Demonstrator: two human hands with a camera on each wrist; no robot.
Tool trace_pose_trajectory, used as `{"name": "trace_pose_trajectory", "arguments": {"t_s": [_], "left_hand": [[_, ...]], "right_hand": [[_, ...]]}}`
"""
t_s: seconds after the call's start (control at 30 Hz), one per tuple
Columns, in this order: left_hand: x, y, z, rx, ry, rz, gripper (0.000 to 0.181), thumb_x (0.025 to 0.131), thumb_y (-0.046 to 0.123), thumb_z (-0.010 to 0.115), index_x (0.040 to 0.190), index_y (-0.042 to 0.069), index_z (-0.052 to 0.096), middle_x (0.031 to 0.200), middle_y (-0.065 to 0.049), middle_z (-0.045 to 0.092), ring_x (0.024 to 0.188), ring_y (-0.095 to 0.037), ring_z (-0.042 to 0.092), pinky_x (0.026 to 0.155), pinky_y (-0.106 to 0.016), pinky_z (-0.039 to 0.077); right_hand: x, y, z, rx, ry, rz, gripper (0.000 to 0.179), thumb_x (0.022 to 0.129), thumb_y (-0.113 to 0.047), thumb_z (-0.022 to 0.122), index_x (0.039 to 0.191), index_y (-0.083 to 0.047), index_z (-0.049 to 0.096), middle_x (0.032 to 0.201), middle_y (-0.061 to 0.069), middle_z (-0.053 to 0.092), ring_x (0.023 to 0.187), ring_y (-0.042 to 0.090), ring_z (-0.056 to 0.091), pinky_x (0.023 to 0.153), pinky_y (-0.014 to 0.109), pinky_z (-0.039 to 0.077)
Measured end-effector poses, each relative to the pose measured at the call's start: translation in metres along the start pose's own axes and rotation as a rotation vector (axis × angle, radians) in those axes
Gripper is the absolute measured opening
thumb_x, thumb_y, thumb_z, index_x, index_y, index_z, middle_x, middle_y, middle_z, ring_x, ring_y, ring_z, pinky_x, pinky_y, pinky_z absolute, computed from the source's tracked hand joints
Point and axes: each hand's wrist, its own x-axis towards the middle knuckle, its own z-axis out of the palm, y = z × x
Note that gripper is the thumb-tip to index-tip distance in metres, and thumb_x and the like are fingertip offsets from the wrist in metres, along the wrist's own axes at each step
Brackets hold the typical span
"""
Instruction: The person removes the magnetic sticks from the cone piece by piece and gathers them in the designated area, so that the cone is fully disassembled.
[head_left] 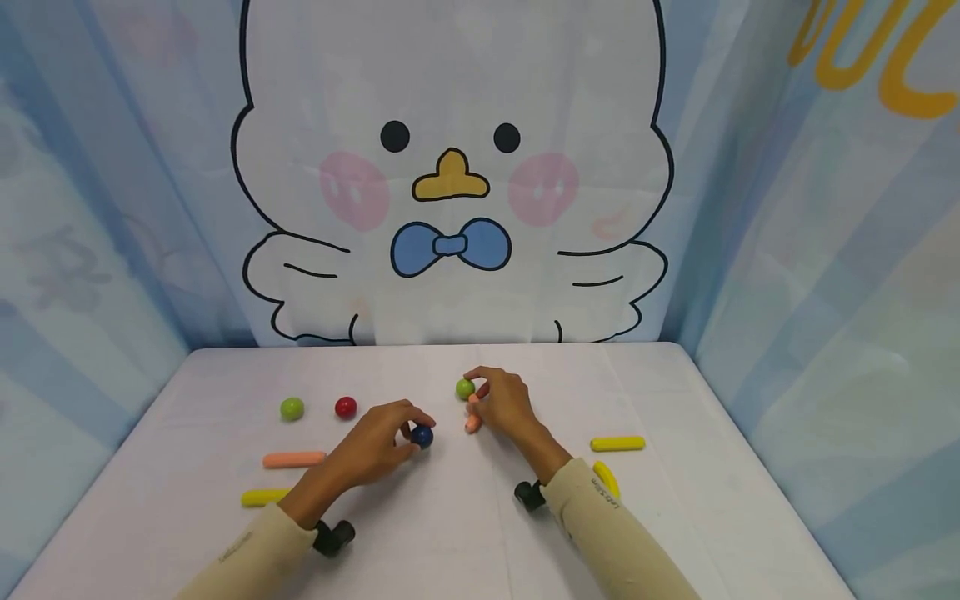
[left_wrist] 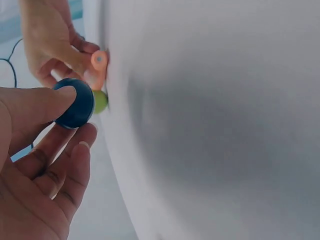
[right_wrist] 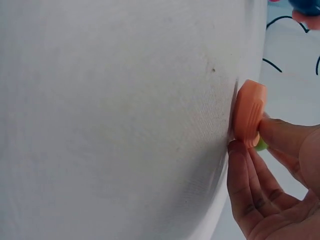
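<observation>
My left hand (head_left: 375,442) pinches a dark blue ball (head_left: 422,436) between thumb and fingers, over the middle of the table. In the left wrist view the thumb lies across the side of this blue ball (left_wrist: 76,105). To its right, my right hand (head_left: 506,406) holds a small orange stick (head_left: 472,417) low at the tabletop. Grooves run along the orange stick (right_wrist: 250,112) in the right wrist view, and its near end shows a round tip in the left wrist view. Just beyond it is a green ball (head_left: 465,388), with a right fingertip right at its top.
On the left of the white table (head_left: 450,542) lie a green ball (head_left: 292,408), a red ball (head_left: 346,407), an orange stick (head_left: 294,460) and a yellow stick (head_left: 261,498). A yellow stick (head_left: 618,443) and a curved yellow piece (head_left: 606,478), partly behind the right sleeve, lie right.
</observation>
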Motion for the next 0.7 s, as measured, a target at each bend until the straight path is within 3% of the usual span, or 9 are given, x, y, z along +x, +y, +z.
{"name": "trace_pose_trajectory", "arguments": {"t_s": [0.23, 0.5, 0.7], "left_hand": [[-0.018, -0.009, -0.018, 0.033, 0.053, -0.048, 0.040, 0.090, 0.000, 0.082, 0.127, 0.014, 0.074, 0.115, 0.003, 0.072, 0.101, -0.014, 0.064, 0.086, -0.030, 0.059], [-0.041, -0.030, -0.039, 0.071, 0.112, -0.031, 0.042, 0.089, -0.002, 0.082, 0.126, 0.013, 0.073, 0.116, 0.000, 0.073, 0.098, -0.016, 0.066, 0.079, -0.027, 0.057], [-0.056, -0.046, -0.055, 0.071, 0.137, -0.115, 0.043, 0.089, 0.001, 0.083, 0.128, 0.015, 0.073, 0.118, -0.006, 0.072, 0.098, -0.020, 0.065, 0.074, -0.022, 0.055]], "right_hand": [[0.000, 0.001, -0.001, 0.017, 0.004, -0.026, 0.044, 0.087, -0.006, 0.085, 0.128, -0.018, 0.076, 0.091, 0.005, 0.076, 0.085, 0.020, 0.065, 0.082, 0.039, 0.052], [0.000, 0.001, 0.000, 0.027, 0.002, -0.016, 0.044, 0.087, -0.007, 0.086, 0.128, -0.020, 0.076, 0.091, 0.003, 0.075, 0.084, 0.019, 0.063, 0.078, 0.035, 0.049], [0.001, 0.001, 0.001, 0.021, -0.001, -0.012, 0.045, 0.087, -0.008, 0.086, 0.128, -0.020, 0.075, 0.091, 0.002, 0.075, 0.084, 0.019, 0.063, 0.078, 0.035, 0.049]]}}
